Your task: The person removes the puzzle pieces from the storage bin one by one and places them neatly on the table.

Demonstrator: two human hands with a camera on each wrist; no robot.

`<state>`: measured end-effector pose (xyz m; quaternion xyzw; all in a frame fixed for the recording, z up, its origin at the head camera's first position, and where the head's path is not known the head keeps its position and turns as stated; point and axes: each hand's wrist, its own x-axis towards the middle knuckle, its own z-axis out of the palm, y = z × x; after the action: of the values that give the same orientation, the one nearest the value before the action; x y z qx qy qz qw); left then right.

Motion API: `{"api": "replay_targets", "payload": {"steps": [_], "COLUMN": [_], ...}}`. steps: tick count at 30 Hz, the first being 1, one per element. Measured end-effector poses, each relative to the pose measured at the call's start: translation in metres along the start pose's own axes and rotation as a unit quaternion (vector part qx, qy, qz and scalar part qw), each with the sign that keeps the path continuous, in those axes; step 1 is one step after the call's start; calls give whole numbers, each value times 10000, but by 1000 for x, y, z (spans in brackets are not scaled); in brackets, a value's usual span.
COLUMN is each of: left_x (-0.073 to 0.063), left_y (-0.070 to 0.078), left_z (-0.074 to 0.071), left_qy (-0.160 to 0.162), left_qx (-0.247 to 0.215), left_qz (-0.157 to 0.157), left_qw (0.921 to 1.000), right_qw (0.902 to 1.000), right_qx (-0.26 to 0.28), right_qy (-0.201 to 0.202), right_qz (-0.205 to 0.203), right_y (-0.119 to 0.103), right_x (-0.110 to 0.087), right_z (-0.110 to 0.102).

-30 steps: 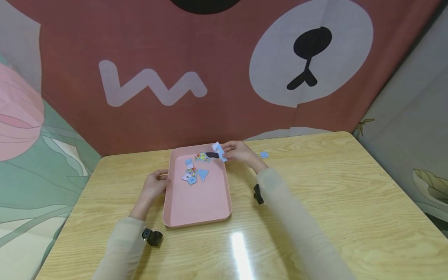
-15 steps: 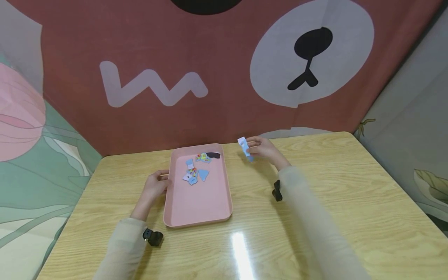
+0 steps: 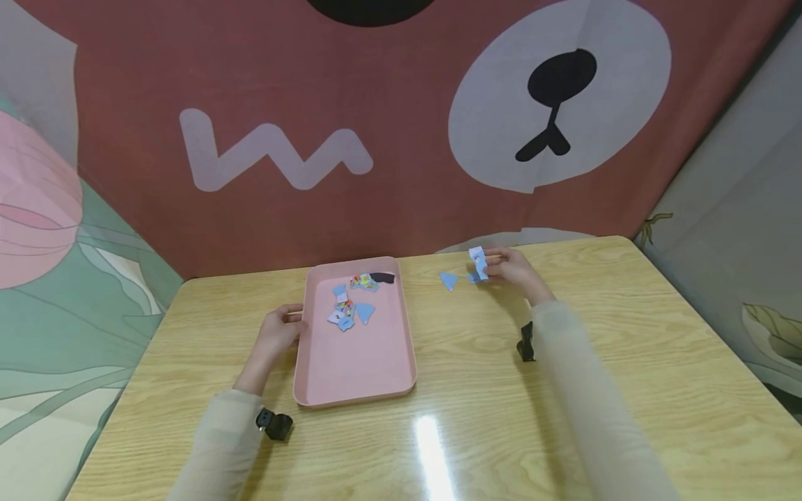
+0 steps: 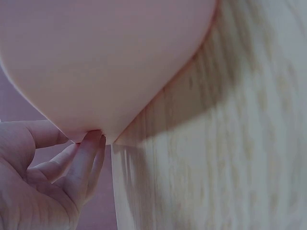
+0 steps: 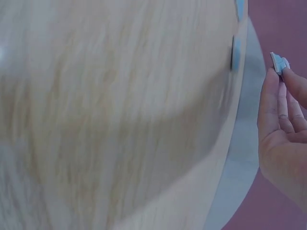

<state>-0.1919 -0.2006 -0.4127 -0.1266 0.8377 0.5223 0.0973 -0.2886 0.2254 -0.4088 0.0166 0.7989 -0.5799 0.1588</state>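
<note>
My right hand (image 3: 515, 268) pinches a light-blue and white puzzle piece (image 3: 479, 262) between thumb and fingers, raised over the far part of the table. In the right wrist view only the end of this piece (image 5: 278, 63) shows above the fingertips. Just under it on the wood lies a blue piece (image 3: 473, 277), with a blue triangular piece (image 3: 447, 280) to its left. At the left side of the pink tray (image 3: 357, 369), my left hand (image 3: 278, 332) grips the wall; the left wrist view shows fingertips on both sides of the tray's edge (image 4: 110, 96).
Several pieces lie inside the tray: a blue triangle (image 3: 365, 312), a dark strip (image 3: 382, 277), a multicoloured piece (image 3: 363, 282) and a joined cluster (image 3: 342, 314). Behind the wooden table (image 3: 564, 348) hangs a reddish cloth (image 3: 301, 223) with a printed bear face.
My right hand has moved right, away from the tray, carrying the puzzle piece. The triangular piece on the table has come into sight. My left hand and the tray stay in place.
</note>
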Motion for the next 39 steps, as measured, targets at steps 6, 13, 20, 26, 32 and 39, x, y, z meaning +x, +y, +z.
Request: {"api": "replay_targets", "payload": {"steps": [6, 13, 20, 26, 32, 39], "left_x": [1, 0, -1, 0, -1, -2], "left_y": [0, 2, 3, 3, 2, 1], "left_z": [1, 2, 2, 2, 2, 1], "left_qy": [22, -10, -7, 25, 25, 25], "left_qx": [28, 29, 38, 89, 56, 60], "left_qz": [-14, -39, -49, -39, -22, -20], "left_qw": [10000, 10000, 10000, 10000, 10000, 10000], "right_qw": [10000, 9999, 9993, 9987, 9985, 9986], "right_qx": [66, 104, 233, 231, 76, -69], "right_qy": [7, 16, -17, -4, -15, 4], "right_qz": [-2, 92, 300, 461, 545, 523], "right_y": [10, 18, 24, 29, 33, 33], "right_x": [-5, -6, -5, -5, -7, -9], "right_z": [-11, -20, -26, -31, -33, -31]}}
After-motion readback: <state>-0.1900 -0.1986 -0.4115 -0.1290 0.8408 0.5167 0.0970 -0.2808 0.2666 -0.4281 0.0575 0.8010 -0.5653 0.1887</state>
